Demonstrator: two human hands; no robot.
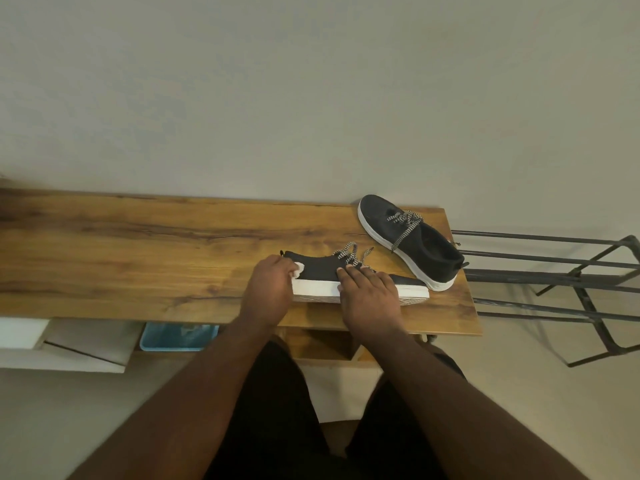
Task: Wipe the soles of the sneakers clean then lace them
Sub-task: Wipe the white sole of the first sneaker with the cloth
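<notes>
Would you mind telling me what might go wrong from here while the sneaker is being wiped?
The near sneaker lies on its side near the table's front edge, steadied only by the right hand; a hard wipe might push it off. The left hand holds a small white wipe beside loose laces, which may snag. The far sneaker sits near the table's right corner.

- The table [138, 244] top is wood with a warm brown, strongly grained, satin finish.
- The near sneaker [320, 271] has a matt black cloth upper and a smooth white rubber-like sole band; its underside shows a patterned tread.
- The far sneaker [412, 242] has the same matt black fabric and white sole.
- The laces [403, 223] are woven cord, speckled black and white.
- The white wipe [298, 269] looks soft, like cloth or tissue.
- The rack [554, 271] is dark, dull metal bar.
- The blue tray [178, 337] looks like plastic.
</notes>
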